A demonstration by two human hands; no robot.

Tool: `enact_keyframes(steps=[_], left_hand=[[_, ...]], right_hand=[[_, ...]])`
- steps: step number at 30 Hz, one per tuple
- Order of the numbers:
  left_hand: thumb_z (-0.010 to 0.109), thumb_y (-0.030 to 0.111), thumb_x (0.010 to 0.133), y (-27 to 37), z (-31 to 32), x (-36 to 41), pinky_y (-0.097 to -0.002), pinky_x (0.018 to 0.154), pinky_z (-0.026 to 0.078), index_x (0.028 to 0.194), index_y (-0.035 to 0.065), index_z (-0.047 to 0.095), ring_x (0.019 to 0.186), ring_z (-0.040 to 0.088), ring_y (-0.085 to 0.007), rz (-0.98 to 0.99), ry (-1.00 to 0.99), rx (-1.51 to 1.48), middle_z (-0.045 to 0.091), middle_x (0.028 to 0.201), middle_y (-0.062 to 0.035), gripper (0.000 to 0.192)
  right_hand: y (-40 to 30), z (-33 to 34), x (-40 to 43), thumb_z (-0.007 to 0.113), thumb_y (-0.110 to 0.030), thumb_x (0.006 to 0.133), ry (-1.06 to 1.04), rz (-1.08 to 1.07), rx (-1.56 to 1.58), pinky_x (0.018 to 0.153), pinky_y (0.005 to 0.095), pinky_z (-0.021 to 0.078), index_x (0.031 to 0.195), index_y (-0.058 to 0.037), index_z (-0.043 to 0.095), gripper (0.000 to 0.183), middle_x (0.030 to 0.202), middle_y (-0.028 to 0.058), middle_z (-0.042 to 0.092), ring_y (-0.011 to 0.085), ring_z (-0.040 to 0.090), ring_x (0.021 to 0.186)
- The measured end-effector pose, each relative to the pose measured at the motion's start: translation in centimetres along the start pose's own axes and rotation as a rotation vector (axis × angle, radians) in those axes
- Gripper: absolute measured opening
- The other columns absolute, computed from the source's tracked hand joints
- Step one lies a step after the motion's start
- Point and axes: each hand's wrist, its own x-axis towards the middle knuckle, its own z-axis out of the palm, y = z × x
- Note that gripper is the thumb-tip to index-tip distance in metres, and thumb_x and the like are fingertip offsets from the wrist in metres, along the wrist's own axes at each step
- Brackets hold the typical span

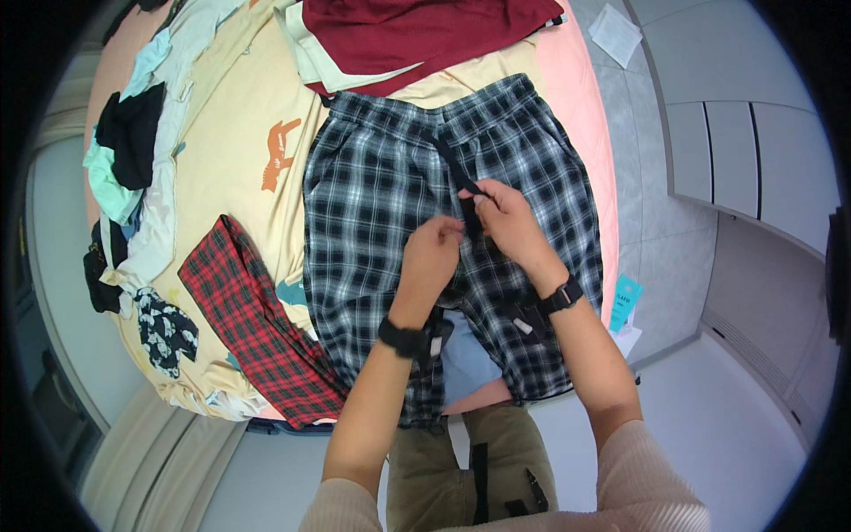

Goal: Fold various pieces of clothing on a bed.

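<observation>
Black, white and grey plaid trousers (379,193) lie spread on a bed, waistband away from me. A flat black drawstring (454,163) hangs from the middle of the waistband. My right hand (502,213) pinches the drawstring between thumb and fingers, above the front of the trousers. My left hand (435,249) is close beside it on the left, fingers curled near the hanging end of the drawstring; whether it touches the cord cannot be told. Black bands are around both wrists.
Red tartan cloth (246,299) lies left of the trousers, a dark red garment (425,33) beyond them. Several clothes, including a black one (133,133), are heaped along the bed's left side. Right of the bed are a tiled floor (671,259), a turquoise packet (625,302) and a drawer cabinet (731,159).
</observation>
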Motion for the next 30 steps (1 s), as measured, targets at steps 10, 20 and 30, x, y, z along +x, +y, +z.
enact_keyframes(steps=[10,20,30], left_hand=[[0.051,0.016,0.089,0.8,1.2,1.3,-0.0417,0.061,0.046,0.085,-0.0003,0.058,0.072,0.059,-0.0336,-0.008,0.202,0.529,0.060,0.078,-0.0155,0.019],[0.048,0.018,0.094,1.2,-3.8,-5.3,-0.0344,0.058,0.040,0.085,-0.0007,0.051,0.061,0.050,-0.0229,-0.176,-0.079,0.387,0.052,0.069,-0.0127,0.020],[0.051,0.020,0.090,3.9,-8.0,7.4,-0.0391,0.069,0.048,0.131,0.0163,0.046,0.077,0.061,-0.0344,0.260,0.307,0.747,0.063,0.084,-0.0165,0.041]], right_hand=[[-0.9,-0.7,0.7,0.055,-0.001,0.077,-0.283,-0.311,-0.734,0.077,0.0394,0.0492,0.114,-0.0055,0.057,0.037,0.098,0.0135,0.056,0.0315,0.059,0.088],[-0.2,0.1,2.6,0.058,-0.005,0.073,-0.351,-0.310,-0.827,0.076,0.0412,0.0494,0.115,-0.0060,0.051,0.043,0.098,0.0139,0.056,0.0334,0.059,0.088],[-3.5,-1.4,9.4,0.056,-0.018,0.087,0.063,-0.318,-0.864,0.074,0.0395,0.0489,0.118,-0.0080,0.056,0.033,0.092,0.0147,0.064,0.0306,0.061,0.086]])
